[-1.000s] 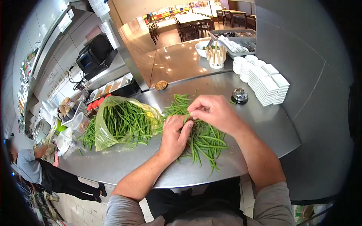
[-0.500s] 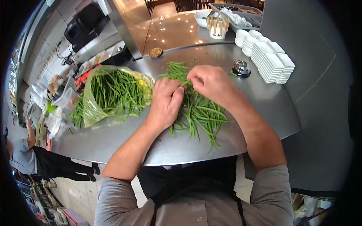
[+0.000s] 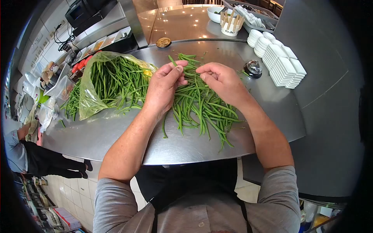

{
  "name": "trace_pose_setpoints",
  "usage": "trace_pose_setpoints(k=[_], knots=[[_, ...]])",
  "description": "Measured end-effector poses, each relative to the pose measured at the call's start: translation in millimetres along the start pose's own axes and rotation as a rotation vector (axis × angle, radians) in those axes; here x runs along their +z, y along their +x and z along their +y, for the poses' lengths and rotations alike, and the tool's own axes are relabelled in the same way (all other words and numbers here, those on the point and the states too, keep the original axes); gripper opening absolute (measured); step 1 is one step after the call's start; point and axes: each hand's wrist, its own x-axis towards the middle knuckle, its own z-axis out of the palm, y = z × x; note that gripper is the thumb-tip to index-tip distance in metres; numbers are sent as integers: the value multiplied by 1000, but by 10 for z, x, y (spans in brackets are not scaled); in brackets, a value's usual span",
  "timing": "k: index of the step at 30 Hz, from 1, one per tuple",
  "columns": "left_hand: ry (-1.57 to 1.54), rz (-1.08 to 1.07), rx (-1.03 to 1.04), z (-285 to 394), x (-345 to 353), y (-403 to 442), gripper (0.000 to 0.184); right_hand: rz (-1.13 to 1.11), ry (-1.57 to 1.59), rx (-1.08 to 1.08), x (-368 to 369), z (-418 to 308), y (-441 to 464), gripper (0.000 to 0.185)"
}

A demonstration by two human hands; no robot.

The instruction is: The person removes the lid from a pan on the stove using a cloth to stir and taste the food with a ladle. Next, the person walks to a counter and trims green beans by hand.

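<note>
My left hand (image 3: pixel 165 83) is closed in a pinch, with a green bean (image 3: pixel 172 60) poking up past its thumb and fingertips. Just to its right, my right hand (image 3: pixel 221 79) has thumb and forefinger drawn together; anything between them is too small to make out. A small gap separates the two hands. Beneath and in front of them a loose pile of green beans (image 3: pixel 206 112) spreads over the steel counter (image 3: pixel 116 141). Left of my left hand lies an open clear plastic bag (image 3: pixel 89 99) full of green beans, some spilling from its mouth.
A silver call bell (image 3: pixel 253 69) stands right of the pile, before stacked white dishes (image 3: pixel 281 66). Behind are a cup of wooden sticks (image 3: pixel 232 24), a white bowl (image 3: pixel 215 14) and a small brown dish (image 3: pixel 163 42). Another person (image 3: pixel 29 151) stands at far left.
My hands have moved apart; the left has turned up with a bean showing at its fingertips. The right has come away from the left. The whole view has shifted slightly.
</note>
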Motion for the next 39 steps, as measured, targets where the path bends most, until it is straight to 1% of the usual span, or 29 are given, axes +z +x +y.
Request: trace_pose_setpoints(k=[3, 7, 10, 16, 19, 22, 25, 26, 28, 29, 30, 31, 33, 34, 37, 38, 39], knots=[[65, -24, 7, -14, 39, -14, 29, 52, 54, 40, 40, -25, -7, 21], [102, -54, 35, -34, 57, -35, 29, 1, 25, 73, -12, 6, -11, 16], [49, -70, 4, -3, 96, -61, 29, -8, 38, 110, -45, -83, -20, 15], [-87, -112, -20, -45, 129, -96, 28, -45, -40, 50, -57, 53, 6, 17], [-147, -127, -68, -50, 71, -63, 25, -106, 304, 291, -57, -46, 3, 18], [-229, -46, -119, 5, 43, -34, 21, -225, 358, 278, -41, -78, -4, 18], [18, 69, -70, 61, -41, 31, 20, -168, -62, -29, 27, -109, -67, 24], [112, 87, 11, 53, -66, 50, 21, -194, -89, 6, 37, -150, -62, 24], [173, 92, -25, 69, -115, 39, 20, -246, -137, 88, 59, -295, -83, 26], [203, 88, -38, 84, -123, 43, 20, -263, -157, 47, 81, -240, -86, 24], [251, 71, -114, 127, -85, 10, 20, -278, -180, 3, 102, -168, -74, 23], [373, 15, -125, 135, -61, -21, 19, -291, -202, -40, 106, -126, -74, 22], [616, -98, -147, 130, -27, -71, 17, -204, 2, 89, 66, -152, -96, 18], [582, -168, -152, 63, -15, -51, 18, -162, 100, 148, 38, -191, -84, 16], [625, -325, -270, 224, 101, -158, 21, -48, 189, 161, -23, -248, -59, 14], [633, -350, -243, 192, 87, -155, 23, -29, 178, 160, -22, -284, -52, 13], [618, -324, -254, 199, 100, -172, 22, -44, 160, 160, -24, -309, -66, 13]])
